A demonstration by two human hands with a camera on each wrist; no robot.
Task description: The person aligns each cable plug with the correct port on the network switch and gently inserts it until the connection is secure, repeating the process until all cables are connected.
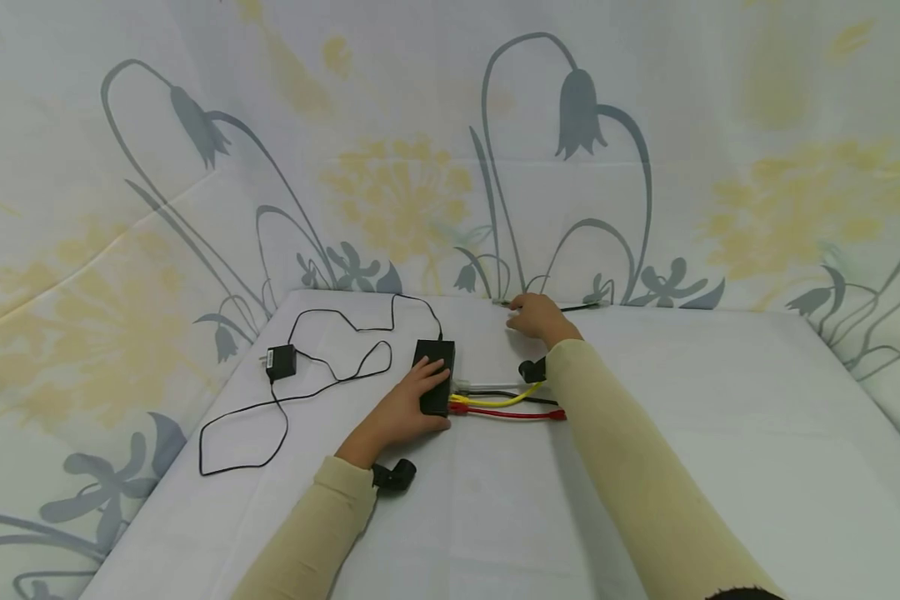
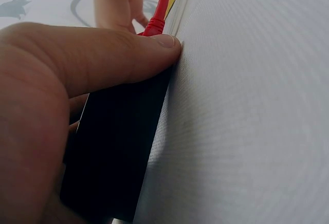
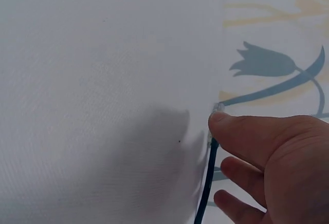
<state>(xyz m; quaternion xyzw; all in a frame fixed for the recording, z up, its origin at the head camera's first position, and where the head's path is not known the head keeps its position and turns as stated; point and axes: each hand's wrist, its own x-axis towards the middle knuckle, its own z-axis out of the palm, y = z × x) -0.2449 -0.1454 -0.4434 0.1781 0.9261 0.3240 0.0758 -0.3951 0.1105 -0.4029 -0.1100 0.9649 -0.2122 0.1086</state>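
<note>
My left hand (image 1: 405,408) holds a black network switch (image 1: 437,379) on the white table, fingers over its top and thumb along the near side. The thumb (image 2: 128,54) lies beside a red network cable's plug (image 2: 154,27) in the left wrist view. Red (image 1: 506,412), yellow (image 1: 506,402), black (image 1: 528,399) and grey (image 1: 495,386) cables run from the switch's right side. At the table's back edge my right hand (image 1: 537,319) pinches the clear plug (image 3: 218,108) of a dark network cable (image 3: 206,185); the index fingertip is hidden in the right wrist view.
A black power adapter (image 1: 281,362) lies to the left, its thin cord (image 1: 330,311) looping over the table and reaching the back of the switch. A flower-patterned cloth (image 1: 420,192) rises behind the table (image 1: 720,458). A small camera is worn on each wrist.
</note>
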